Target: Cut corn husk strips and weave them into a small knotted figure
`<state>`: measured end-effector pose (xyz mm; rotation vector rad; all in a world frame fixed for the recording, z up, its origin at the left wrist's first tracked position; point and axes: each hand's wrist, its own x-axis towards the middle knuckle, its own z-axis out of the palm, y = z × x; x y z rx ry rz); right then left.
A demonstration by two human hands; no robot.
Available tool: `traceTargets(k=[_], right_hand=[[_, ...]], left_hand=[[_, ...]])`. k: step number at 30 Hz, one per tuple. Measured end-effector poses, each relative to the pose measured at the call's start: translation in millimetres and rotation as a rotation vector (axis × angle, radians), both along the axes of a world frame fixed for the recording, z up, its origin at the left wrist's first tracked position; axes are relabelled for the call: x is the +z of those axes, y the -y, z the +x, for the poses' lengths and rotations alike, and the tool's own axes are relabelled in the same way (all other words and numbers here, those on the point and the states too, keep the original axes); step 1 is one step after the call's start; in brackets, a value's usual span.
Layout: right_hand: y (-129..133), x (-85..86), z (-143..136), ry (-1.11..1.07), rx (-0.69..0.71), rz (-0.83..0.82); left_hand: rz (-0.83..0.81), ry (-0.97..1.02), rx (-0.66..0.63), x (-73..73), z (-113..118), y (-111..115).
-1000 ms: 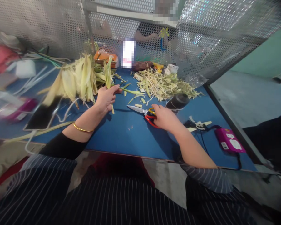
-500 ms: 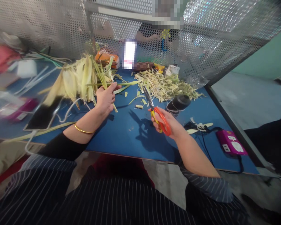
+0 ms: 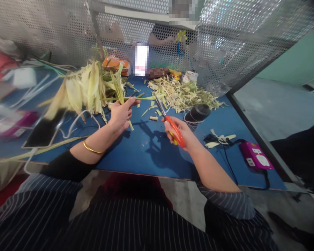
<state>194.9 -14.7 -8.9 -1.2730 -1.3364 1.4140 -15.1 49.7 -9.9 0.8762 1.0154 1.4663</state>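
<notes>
My left hand is closed around several strips of corn husk, pinched between thumb and fingers. One thin green strip sticks out sideways to the right, its tip by the blades of the scissors. Whether the blades touch that tip I cannot tell. The scissors have orange and yellow handles, and my right hand is wrapped round them, blades pointing up and left. Behind my left hand lies a bundle of corn husks. Beyond the scissors spreads a heap of husk clippings.
A black thread cone stands right of the scissors. A purple power strip with a cord lies at the table's right end. A phone with a black screen and white cable is at left. A perforated metal screen closes the back.
My right hand has brought the scissors slightly up and left, so the blades are now at the strip's tip. The handles look closer together. My left hand keeps hold of the husk strips.
</notes>
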Motion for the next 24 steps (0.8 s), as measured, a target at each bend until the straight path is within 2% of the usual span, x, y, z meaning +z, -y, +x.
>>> traceTargets(k=[13,18,21,24], right_hand=[[2,-10.8,-3,0.036,-0.078,0.033],[1,-13.9,-3,0.144,-0.109,0.104],[0,-14.0,2,0.406,-0.174,0.188],[3,-14.4,1,0.852,-0.167,0.318]], left_hand=[[-0.011,-0.035,-0.05,-7.3,6,4],[-0.013,-0.013,-0.046,-4.3,4,2],[-0.041,0.035,-0.006,1.2,-1,-2],[-0.064,0.079,0.037,6.9,-6,-5]])
